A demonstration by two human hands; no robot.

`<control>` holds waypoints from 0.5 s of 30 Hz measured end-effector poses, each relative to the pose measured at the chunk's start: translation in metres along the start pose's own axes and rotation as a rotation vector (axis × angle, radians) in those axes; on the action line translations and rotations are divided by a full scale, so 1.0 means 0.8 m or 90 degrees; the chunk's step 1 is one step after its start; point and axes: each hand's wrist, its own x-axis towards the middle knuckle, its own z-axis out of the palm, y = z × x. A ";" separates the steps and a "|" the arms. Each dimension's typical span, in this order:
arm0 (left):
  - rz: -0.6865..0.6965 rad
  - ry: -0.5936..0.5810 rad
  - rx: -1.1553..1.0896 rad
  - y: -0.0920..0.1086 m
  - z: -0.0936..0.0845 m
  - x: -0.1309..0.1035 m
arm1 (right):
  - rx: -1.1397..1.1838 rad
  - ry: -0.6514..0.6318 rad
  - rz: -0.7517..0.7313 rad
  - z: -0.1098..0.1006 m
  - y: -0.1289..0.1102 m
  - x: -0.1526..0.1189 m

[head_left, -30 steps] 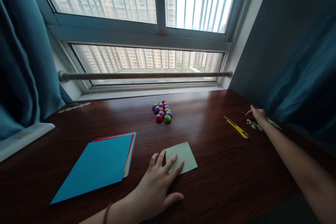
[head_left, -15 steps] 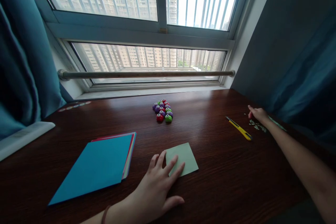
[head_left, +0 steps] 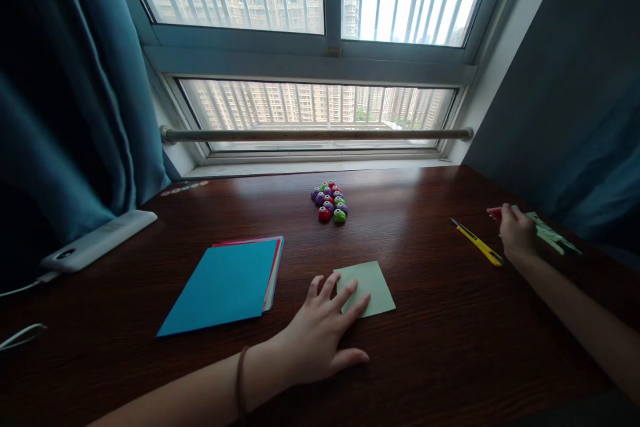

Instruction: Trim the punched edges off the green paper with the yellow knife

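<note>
My left hand (head_left: 323, 333) lies flat on the dark wooden table (head_left: 440, 347), fingers spread, fingertips resting on the near left corner of a pale green paper square (head_left: 369, 287). Far to the right, my right hand (head_left: 516, 233) is curled around a small red object (head_left: 493, 213) that pokes out at its fingertips. A yellow utility knife (head_left: 477, 247) lies just left of that hand. A cut piece of pale green paper (head_left: 550, 235) lies just behind it.
A stack of coloured paper sheets (head_left: 227, 283), blue on top, lies left of my left hand. A cluster of small red, purple and green round pieces (head_left: 330, 203) sits near the window. A white device (head_left: 97, 240) with a cable lies at the left by the blue curtain.
My head has turned left, so everything sits further right in view. My right hand has curled up from the table around the red object. My left hand has stayed on the green square.
</note>
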 end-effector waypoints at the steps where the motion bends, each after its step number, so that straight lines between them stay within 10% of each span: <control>1: 0.001 -0.001 -0.003 0.000 -0.001 0.000 | 0.016 0.005 -0.030 0.016 -0.023 -0.018; 7: 0.003 0.014 -0.001 0.002 -0.003 0.001 | 0.174 -0.331 -0.321 0.123 -0.148 -0.167; 15: 0.020 -0.001 -0.029 -0.001 -0.010 0.002 | 0.062 -0.471 -0.442 0.146 -0.132 -0.210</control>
